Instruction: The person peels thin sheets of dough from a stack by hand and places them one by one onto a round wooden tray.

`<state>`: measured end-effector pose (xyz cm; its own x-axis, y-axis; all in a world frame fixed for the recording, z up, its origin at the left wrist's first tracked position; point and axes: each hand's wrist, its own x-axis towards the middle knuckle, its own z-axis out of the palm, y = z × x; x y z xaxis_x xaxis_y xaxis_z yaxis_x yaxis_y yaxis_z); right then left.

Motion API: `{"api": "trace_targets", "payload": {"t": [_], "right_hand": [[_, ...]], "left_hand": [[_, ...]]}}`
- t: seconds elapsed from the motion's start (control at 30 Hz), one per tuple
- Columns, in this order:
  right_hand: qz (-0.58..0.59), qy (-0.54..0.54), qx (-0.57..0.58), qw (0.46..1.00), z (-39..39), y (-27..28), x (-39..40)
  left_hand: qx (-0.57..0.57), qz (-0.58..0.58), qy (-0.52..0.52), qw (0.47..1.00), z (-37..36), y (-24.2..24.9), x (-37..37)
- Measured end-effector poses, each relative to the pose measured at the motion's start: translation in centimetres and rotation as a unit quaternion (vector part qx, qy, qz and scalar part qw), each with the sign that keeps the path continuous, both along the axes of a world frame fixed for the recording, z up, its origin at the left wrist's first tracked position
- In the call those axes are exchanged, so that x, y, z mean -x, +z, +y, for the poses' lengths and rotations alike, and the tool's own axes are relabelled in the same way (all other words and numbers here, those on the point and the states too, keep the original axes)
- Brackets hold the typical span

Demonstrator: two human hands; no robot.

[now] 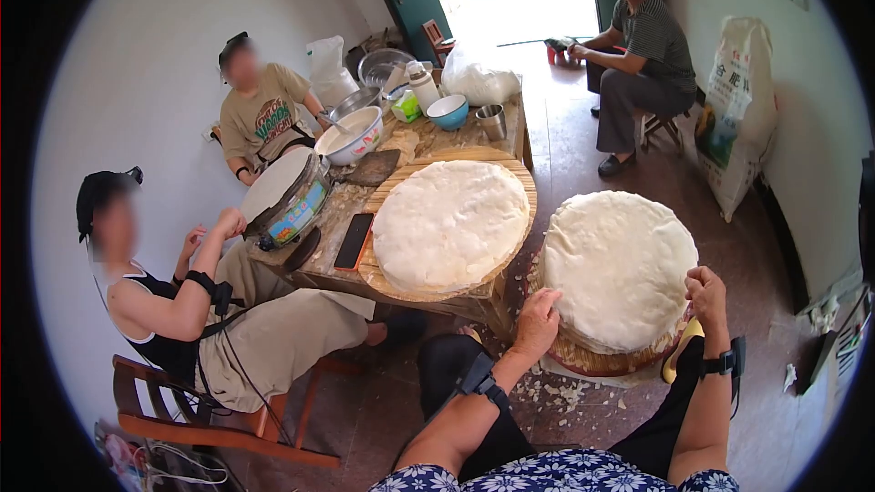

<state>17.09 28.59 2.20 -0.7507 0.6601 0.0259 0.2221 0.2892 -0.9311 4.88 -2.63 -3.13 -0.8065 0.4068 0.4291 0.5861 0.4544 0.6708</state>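
A thick stack of round, pale flatbreads (620, 269) rests on a round base with a reddish rim (597, 363), low in front of me. At the stack's left edge is my left hand (538, 314), its fingers curled together at the dough. On the opposite side, my right hand (705, 296) has its fingers pinched at the right edge. What either hand pinches is too small to make out. Another pile of flatbreads (451, 226) lies on a round slatted mat (524, 184) on the table, left of my stack.
The wooden table (333, 251) holds a phone (354, 241), a floral basin (351, 138), a blue bowl (447, 112) and a round griddle (296, 210). Two seated people are at the left; another sits near the doorway. A large sack (736, 114) leans against the right wall.
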Motion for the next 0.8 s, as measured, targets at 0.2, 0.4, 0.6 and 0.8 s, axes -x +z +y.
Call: {"api": "trace_targets", "payload": {"t": [0.2, 0.4, 0.6, 0.8], "right_hand": [[0.009, -0.009, -0.031, 0.999, 0.0, -0.3, 0.3], [0.003, -0.014, -0.039, 0.999, 0.2, -1.0, 0.8], [-0.005, -0.02, -0.027, 0.999, -0.4, -0.8, 1.3], [0.021, -0.024, -0.038, 0.999, -0.2, -1.7, 1.5]], "left_hand": [[0.008, -0.04, -0.001, 0.999, 0.4, 0.1, 0.1], [-0.006, -0.059, -0.005, 0.998, 0.2, 0.4, 0.4], [-0.021, -0.055, -0.011, 0.998, -0.3, 0.8, 0.9], [-0.035, -0.061, -0.012, 0.997, -0.7, 1.3, 1.1]]}}
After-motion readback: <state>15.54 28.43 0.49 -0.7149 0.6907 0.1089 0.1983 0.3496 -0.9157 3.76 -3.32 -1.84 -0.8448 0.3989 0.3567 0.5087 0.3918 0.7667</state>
